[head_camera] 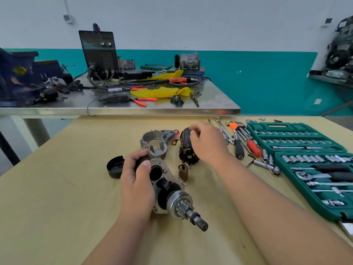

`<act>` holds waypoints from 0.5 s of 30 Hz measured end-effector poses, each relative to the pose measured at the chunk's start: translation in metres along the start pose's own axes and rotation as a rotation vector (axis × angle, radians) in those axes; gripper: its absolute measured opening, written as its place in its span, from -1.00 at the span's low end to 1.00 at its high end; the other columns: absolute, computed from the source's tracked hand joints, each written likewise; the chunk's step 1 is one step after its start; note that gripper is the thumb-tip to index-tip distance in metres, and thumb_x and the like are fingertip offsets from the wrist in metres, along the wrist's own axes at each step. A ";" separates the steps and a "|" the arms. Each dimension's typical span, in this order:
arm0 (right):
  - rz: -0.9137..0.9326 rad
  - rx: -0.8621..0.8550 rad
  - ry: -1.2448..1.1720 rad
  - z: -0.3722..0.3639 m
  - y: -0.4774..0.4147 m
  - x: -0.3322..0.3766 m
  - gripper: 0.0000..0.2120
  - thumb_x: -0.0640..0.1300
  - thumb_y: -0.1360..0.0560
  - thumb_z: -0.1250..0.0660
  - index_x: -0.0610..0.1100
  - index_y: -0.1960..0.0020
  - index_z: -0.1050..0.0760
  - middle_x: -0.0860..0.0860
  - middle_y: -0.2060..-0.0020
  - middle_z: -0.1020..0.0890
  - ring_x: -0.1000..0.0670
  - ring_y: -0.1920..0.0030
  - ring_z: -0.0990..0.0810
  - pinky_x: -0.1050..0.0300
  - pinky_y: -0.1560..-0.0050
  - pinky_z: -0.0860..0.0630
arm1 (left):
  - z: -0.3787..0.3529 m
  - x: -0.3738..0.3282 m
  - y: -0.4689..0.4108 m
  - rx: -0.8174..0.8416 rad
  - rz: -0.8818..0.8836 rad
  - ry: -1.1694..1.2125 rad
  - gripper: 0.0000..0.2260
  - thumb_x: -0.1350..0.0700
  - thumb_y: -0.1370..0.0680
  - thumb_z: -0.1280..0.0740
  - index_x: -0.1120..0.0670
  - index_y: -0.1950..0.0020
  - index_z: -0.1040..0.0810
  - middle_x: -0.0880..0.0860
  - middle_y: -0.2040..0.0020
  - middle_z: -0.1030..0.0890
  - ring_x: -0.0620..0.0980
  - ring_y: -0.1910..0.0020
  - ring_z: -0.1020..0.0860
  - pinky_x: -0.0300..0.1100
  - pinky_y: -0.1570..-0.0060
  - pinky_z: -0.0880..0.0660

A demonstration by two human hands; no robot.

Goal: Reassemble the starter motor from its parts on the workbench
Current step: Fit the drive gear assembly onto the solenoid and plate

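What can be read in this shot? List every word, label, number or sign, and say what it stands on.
No text reads clearly enough to quote.
Welder front panel: markings blurred.
Green socket case: raised lid marking and socket sizes too small to read.
Orange hex key holder: label blurred.
Yellow sticker on the dark blue machine: unreadable.

I count two hands (136,180), two counters (57,188), one pinion assembly (177,201), one black motor body (184,148), one grey housing (145,138), one black cap (114,166), one green socket set (277,126).
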State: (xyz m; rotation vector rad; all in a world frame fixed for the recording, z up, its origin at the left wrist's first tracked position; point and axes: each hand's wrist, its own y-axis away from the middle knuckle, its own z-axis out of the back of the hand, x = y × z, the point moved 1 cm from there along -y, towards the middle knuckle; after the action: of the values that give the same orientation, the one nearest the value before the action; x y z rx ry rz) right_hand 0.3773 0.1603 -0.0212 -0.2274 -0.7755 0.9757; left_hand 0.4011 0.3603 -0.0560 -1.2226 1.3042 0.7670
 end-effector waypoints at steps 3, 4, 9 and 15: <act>-0.070 0.204 0.231 -0.005 -0.059 0.009 -0.72 -0.18 -0.56 -0.19 -0.07 -0.22 -0.53 -0.05 -0.11 -0.63 -0.11 -0.05 -0.59 0.02 -0.05 -0.53 | 0.006 0.002 -0.005 -0.048 0.062 -0.019 -0.76 -0.06 -0.38 -0.14 -0.27 0.09 -0.56 -0.32 0.22 -0.59 -0.33 0.28 -0.53 -0.15 0.22 -0.42; -0.050 0.323 0.348 -0.010 -0.077 0.014 -0.69 -0.23 -0.54 -0.19 -0.10 -0.26 -0.51 -0.09 -0.14 -0.61 -0.13 -0.07 -0.58 0.00 -0.06 -0.55 | 0.007 0.004 -0.008 -0.058 0.078 -0.019 -0.76 -0.07 -0.38 -0.15 -0.26 0.09 -0.57 -0.32 0.21 -0.60 -0.33 0.28 -0.54 -0.14 0.21 -0.41; 0.185 0.858 0.734 -0.064 -0.128 0.026 -0.52 -0.29 -0.52 -0.21 -0.10 -0.43 -0.41 -0.12 -0.35 -0.48 -0.18 -0.28 -0.49 -0.11 -0.24 -0.48 | 0.000 0.014 -0.029 -0.087 0.095 -0.004 -0.75 0.09 -0.55 -0.20 -0.21 0.13 -0.60 -0.32 0.26 -0.61 -0.36 0.33 -0.54 -0.38 0.35 -0.46; 0.247 0.847 0.749 -0.078 -0.134 0.016 -0.73 -0.09 -0.46 -0.43 -0.14 -0.13 -0.61 -0.07 0.01 -0.64 -0.10 0.03 -0.61 -0.07 -0.08 -0.58 | 0.000 0.017 -0.036 -0.125 0.132 0.015 -0.78 0.12 -0.56 -0.20 -0.11 0.07 -0.62 -0.28 0.22 -0.64 -0.34 0.32 -0.56 -0.49 0.44 -0.40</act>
State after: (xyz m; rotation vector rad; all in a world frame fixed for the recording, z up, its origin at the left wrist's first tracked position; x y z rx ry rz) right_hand 0.5242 0.1104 -0.0017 0.0646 0.3806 1.2539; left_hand 0.4379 0.3478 -0.0646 -1.2523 1.3764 0.9478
